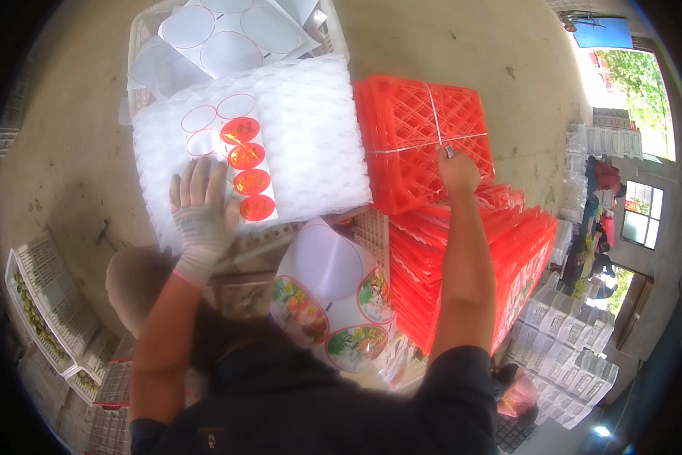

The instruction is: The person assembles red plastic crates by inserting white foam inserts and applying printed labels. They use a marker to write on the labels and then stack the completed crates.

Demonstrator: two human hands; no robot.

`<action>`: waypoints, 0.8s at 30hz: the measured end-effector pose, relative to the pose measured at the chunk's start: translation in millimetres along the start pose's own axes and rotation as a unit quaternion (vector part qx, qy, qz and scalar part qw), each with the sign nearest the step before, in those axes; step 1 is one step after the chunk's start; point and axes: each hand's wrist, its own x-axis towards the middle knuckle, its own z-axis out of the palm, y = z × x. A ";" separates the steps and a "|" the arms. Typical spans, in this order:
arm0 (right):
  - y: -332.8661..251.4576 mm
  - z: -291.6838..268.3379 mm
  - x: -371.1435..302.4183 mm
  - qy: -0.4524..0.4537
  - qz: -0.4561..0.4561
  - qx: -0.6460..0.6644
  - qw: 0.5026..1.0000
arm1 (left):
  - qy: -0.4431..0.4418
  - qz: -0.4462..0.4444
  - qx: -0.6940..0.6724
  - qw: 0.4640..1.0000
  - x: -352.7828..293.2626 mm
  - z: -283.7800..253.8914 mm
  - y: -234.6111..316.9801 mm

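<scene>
My left hand (pixel 198 216), in a pale glove, lies flat with fingers stretched out on a white sheet of oval stickers (pixel 269 163). Several red-and-gold ovals remain on the sheet beside empty oval outlines. Beneath it is a thick white bundle of foam netting (pixel 314 129). To the right, my bare right hand (pixel 460 171) is closed against the top of a flat stack of red plastic crates (pixel 402 163). It is where the white straps (pixel 434 114) cross. A small greyish thing shows at its fingertips, too small to name.
Behind the foam netting, a white crate (pixel 342 47) holds sheets with large ovals. Leaning red panels (pixel 500 250) fill the near right, beside a sheet of fruit-picture labels (pixel 330 262). White crates (pixel 49 288) stand left. A person in pink (pixel 519 396) is at lower right.
</scene>
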 end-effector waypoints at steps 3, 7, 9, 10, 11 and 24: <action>2.9 5.5 16.2 -0.013 0.004 -0.015 1.000 | -0.003 0.001 -0.005 1.000 0.8 3.3 -1.8; -0.7 4.4 25.9 -0.031 -0.011 -0.050 0.998 | -0.019 0.000 -0.004 1.000 -1.8 5.8 -5.0; -3.0 2.4 27.3 -0.043 -0.021 -0.058 0.997 | 0.001 0.003 -0.005 1.000 2.9 3.1 -1.5; -5.1 0.6 27.5 -0.051 -0.018 -0.059 0.997 | 0.001 0.004 -0.003 1.000 3.0 3.2 -1.4; -7.8 -1.4 26.8 -0.058 -0.015 -0.060 0.996 | 0.001 0.004 -0.001 1.000 2.7 3.4 -1.3; -3.8 9.8 34.2 -0.098 -0.020 -0.022 0.995 | -0.003 0.006 -0.006 1.000 1.9 2.5 -1.1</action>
